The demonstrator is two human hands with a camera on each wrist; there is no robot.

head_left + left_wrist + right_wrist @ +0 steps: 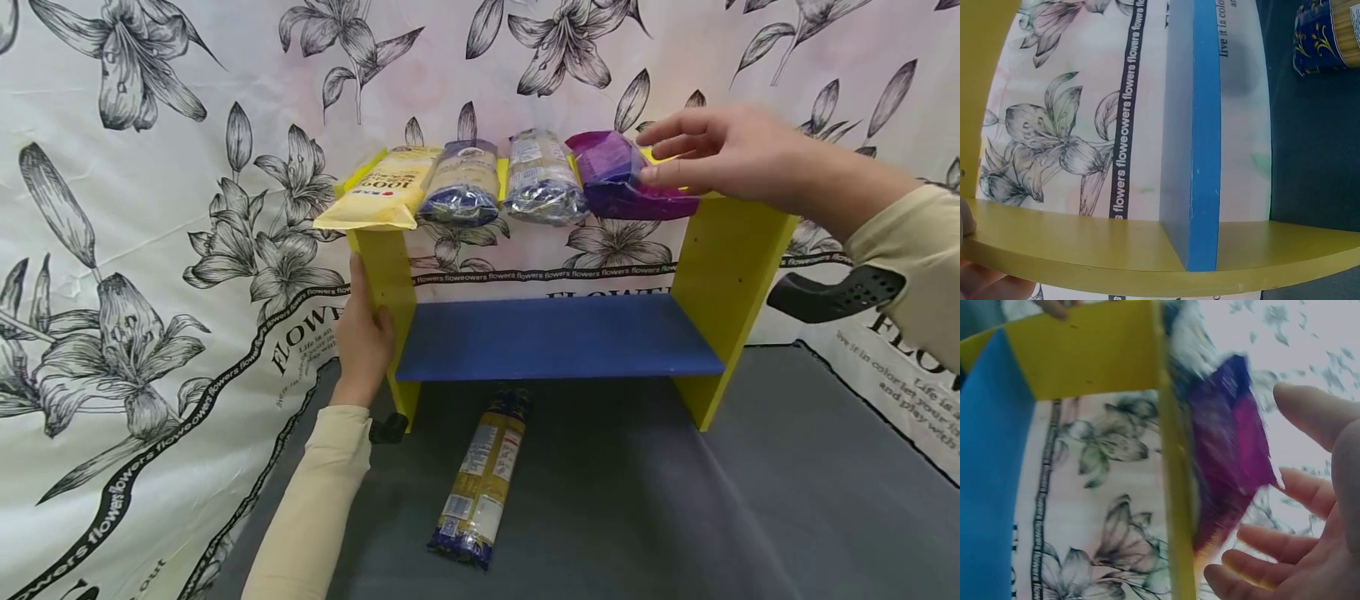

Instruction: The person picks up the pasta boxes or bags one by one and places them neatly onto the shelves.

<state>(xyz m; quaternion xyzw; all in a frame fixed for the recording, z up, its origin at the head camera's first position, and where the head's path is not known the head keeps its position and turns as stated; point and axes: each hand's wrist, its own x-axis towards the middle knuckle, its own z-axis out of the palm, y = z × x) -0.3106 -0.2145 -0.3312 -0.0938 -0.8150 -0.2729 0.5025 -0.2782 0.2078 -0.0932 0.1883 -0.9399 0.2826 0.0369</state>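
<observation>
A small shelf has yellow side panels and a blue middle board. My left hand grips its left yellow panel, thumb on one face and fingers on the other. Along the top lie a yellow packet, two clear-and-blue packets, the left one and the right one, and a shiny purple bag. My right hand is beside the purple bag at the right end, fingers extended and thumb apart; in the right wrist view the bag stands between shelf and fingers.
Below the blue board, a long pasta packet with dark blue ends lies on the dark grey surface. A white sheet with black flower drawings hangs behind and at the sides.
</observation>
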